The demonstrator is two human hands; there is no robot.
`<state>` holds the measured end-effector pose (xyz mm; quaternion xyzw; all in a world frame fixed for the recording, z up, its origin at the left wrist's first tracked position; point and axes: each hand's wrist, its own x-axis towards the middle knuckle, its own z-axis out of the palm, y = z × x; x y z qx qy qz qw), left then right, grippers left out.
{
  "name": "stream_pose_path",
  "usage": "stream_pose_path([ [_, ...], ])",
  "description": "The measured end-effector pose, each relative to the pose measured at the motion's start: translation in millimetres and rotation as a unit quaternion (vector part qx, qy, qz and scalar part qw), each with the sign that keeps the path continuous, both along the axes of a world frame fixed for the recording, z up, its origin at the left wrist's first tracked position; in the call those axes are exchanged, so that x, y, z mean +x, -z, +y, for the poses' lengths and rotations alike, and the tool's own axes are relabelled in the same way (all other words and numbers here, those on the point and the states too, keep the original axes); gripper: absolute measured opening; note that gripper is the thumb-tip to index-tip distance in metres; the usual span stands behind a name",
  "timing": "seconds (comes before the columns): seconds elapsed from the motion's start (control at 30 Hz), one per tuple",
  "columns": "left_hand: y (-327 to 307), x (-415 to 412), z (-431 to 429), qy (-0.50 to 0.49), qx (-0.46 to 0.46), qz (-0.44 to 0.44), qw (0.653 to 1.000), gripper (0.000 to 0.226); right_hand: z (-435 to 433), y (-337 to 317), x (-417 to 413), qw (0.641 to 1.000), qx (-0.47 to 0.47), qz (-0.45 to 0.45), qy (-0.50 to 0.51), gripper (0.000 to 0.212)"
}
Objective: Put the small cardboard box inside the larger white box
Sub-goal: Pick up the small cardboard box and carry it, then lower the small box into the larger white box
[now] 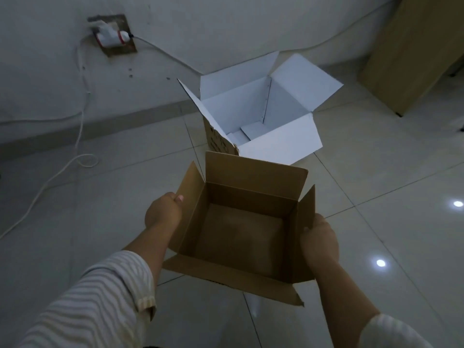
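Observation:
The small brown cardboard box is held up in the air, top open, flaps spread, empty inside. My left hand grips its left flap with the thumb over the edge. Its right flap is gripped by my right hand. Just beyond it, the larger white box stands on the floor against the wall, open at the top with all flaps out. Its white inside shows only loose bottom flaps. The small box's far flap overlaps the white box's near flap in view.
A grey tiled floor runs all around. A wall socket with a plug sits on the wall at upper left, and a white cable trails over the floor. A tan wooden cabinet stands at the upper right.

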<state>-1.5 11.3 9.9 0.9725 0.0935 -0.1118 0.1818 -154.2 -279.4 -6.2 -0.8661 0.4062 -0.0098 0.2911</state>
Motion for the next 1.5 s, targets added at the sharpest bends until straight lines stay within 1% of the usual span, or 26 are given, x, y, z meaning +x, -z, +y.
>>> stream_pose_path([
  [0.3, -200, -26, -8, 0.02, -0.003, 0.011, 1.0, 0.041, -14, -207, -15, 1.0, -0.018, -0.001, -0.026, 0.018],
  [0.47, -310, -36, -7, 0.035, -0.03, -0.019, 0.999, 0.038, -17, -323, -13, 0.997, -0.039, -0.03, -0.051, 0.015],
  [0.6, -376, -40, -10, 0.043, -0.03, -0.055, 0.997, 0.037, -24, -393, -7, 0.995, -0.055, -0.044, -0.075, 0.016],
  [0.7, -405, -39, -21, 0.039, -0.045, -0.07, 0.996, 0.036, -37, -424, 2, 0.993, -0.052, -0.061, -0.09, 0.013],
  [0.8, -420, -33, -44, 0.021, -0.053, -0.078, 0.995, 0.037, -64, -440, 18, 0.989, -0.056, -0.071, -0.116, 0.015],
  [0.9, -424, -27, -76, -0.017, -0.06, -0.079, 0.995, 0.039, -102, -449, 43, 0.982, -0.068, -0.064, -0.161, 0.016],
  [1.07, -411, -29, -134, -0.086, -0.071, -0.099, 0.989, 0.031, -170, -459, 86, 0.965, -0.082, -0.048, -0.243, 0.017],
  [1.17, -403, -32, -169, -0.121, -0.08, -0.097, 0.985, 0.029, -204, -464, 111, 0.959, -0.074, -0.051, -0.269, 0.02],
  [1.33, -386, -9, -208, -0.164, -0.097, -0.085, 0.978, 0.033, -242, -447, 161, 0.947, -0.074, -0.043, -0.31, 0.023],
  [1.5, -353, 39, -233, -0.197, -0.097, -0.085, 0.972, 0.032, -259, -412, 228, 0.936, -0.082, -0.031, -0.34, 0.022],
])
